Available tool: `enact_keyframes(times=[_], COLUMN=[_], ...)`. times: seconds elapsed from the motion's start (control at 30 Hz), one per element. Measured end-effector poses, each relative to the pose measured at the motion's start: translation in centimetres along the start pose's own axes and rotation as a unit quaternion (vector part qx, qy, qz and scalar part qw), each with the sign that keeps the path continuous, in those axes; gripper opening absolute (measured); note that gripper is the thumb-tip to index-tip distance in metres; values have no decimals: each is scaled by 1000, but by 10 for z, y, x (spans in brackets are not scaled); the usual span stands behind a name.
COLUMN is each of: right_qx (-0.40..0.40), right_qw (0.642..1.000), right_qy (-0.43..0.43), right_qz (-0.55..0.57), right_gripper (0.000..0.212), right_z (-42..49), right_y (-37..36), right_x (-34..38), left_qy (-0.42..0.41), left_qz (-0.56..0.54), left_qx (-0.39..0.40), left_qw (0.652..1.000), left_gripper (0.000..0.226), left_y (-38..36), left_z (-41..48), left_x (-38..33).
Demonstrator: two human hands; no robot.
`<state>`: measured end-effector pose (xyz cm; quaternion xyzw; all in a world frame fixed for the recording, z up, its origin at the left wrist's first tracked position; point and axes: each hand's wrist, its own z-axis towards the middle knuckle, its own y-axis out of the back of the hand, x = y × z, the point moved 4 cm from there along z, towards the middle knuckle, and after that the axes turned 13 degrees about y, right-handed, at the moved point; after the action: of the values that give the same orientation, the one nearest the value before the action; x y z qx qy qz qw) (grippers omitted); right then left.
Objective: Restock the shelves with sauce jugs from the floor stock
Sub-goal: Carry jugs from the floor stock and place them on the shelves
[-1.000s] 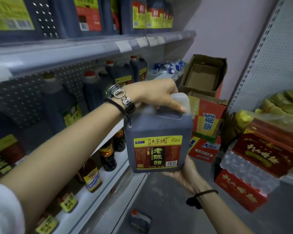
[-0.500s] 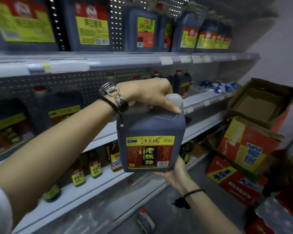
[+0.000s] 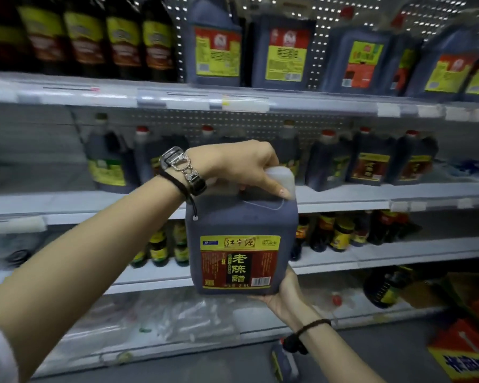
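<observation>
A dark vinegar jug [image 3: 241,225] with a red and yellow label hangs upright in front of the shelves, at mid-frame. My left hand [image 3: 238,164] grips its handle at the top, fingers curled round it. My right hand [image 3: 284,294] cups the jug's bottom right corner from below. Behind the jug runs the middle shelf [image 3: 371,193], where a row of similar dark jugs [image 3: 368,158] with red caps stands. Another jug [image 3: 284,363] lies on the floor below my right wrist.
The top shelf [image 3: 177,98] carries large jugs [image 3: 285,53] and tall bottles [image 3: 122,37]. Small bottles [image 3: 340,233] line the lower shelf. At the right a red and yellow carton [image 3: 465,352] sits on the floor with a dark bottle [image 3: 385,286] beside it.
My view has swung left to face the shelves squarely. The jug stays in both hands in the same grip and now sits in front of the middle shelf; the cartons slid off to the right.
</observation>
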<state>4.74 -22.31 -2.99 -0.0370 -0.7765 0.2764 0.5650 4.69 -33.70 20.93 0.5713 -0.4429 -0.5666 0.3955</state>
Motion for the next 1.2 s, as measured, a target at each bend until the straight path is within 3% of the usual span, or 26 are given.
enact_keyframes(times=[0.17, 0.6, 0.77, 1.07, 1.2], right_qx=[39, 64, 88, 114, 122], right_qw=[999, 994, 991, 976, 975], right_qy=[-25, -82, -104, -172, -179], right_qz=[7, 33, -10, -70, -59], right_gripper=[49, 43, 47, 55, 58], right_z=[-3, -41, -48, -22, 18], right_y=[-65, -282, -345, -417, -449], right_x=[-37, -165, -205, -253, -270], left_qy=[47, 131, 173, 236, 269], left_qz=[7, 29, 11, -24, -35], left_qx=[-29, -62, -81, -95, -101], left_qw=[998, 989, 982, 967, 957], left_gripper=[46, 39, 34, 46, 39], left_y=[19, 63, 76, 87, 94], left_z=[-53, -202, -249, -274, -260], left_x=[60, 252, 319, 419, 465])
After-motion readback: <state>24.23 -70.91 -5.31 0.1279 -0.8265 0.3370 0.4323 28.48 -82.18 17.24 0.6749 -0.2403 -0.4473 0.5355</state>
